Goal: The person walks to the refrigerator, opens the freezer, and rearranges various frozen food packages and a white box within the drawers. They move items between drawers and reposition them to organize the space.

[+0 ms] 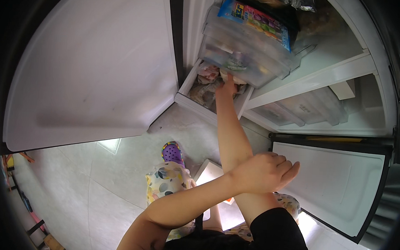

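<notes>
My right hand (227, 87) reaches down into a pulled-out freezer drawer (197, 106). Its fingers are among bagged food, at a pale wrapped package (237, 79); what they grasp is partly hidden. Beside that hand lie a clear bag of reddish food (208, 72) and a bag of brownish food (201, 93). My left arm crosses over the right one. The left hand (268, 173) rests by the right elbow with curled fingers, and no object shows in it. Just above the drawer sits a translucent drawer (233, 56) of packages, with a blue printed food packet (258, 23) on top.
A large white door (95, 60) stands open at left, a smaller white door (328, 184) at right. A white divider (316, 76) separates the right compartment's translucent drawers (298, 107). Below are a purple clog (172, 153) and grey tiled floor (74, 176).
</notes>
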`<action>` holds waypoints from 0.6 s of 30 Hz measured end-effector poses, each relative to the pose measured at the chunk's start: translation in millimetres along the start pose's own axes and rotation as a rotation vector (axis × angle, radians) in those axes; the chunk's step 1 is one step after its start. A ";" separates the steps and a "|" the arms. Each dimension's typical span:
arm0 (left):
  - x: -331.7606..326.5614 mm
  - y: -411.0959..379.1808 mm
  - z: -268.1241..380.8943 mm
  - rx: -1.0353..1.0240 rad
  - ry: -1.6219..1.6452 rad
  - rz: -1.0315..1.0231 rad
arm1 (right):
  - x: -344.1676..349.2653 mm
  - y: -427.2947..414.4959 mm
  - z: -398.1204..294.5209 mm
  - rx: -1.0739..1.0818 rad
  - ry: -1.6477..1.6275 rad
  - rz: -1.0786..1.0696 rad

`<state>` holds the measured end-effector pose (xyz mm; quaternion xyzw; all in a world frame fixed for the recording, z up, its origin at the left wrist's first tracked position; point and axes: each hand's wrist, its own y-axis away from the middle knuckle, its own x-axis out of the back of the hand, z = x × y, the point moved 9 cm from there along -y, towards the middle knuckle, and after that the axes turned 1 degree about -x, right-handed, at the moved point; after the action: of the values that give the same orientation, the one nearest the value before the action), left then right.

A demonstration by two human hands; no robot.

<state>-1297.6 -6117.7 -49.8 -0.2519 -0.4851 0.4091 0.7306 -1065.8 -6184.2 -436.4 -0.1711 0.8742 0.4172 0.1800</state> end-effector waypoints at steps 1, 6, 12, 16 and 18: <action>1.4 0.6 -4.1 0.013 0.002 0.023 | 1.1 0.6 2.2 -0.021 0.020 0.062; 9.5 -2.1 -3.9 0.009 0.046 0.073 | 1.9 5.7 -13.8 0.145 0.064 -0.055; -2.2 0.1 11.6 -0.095 -0.080 -0.034 | 30.1 54.6 -24.0 -0.034 0.298 -0.099; 34.8 -18.5 4.0 -0.022 -0.127 -0.042 | 43.5 97.9 -32.8 -0.157 0.393 -0.271; 68.5 -21.6 -10.7 0.075 -0.027 0.032 | 50.5 113.1 -56.8 -0.127 0.470 -0.318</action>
<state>-1266.9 -6071.3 -3.2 -0.2267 -0.4750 0.4422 0.7263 -1170.7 -6169.5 -350.6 -0.4088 0.8264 0.3865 0.0243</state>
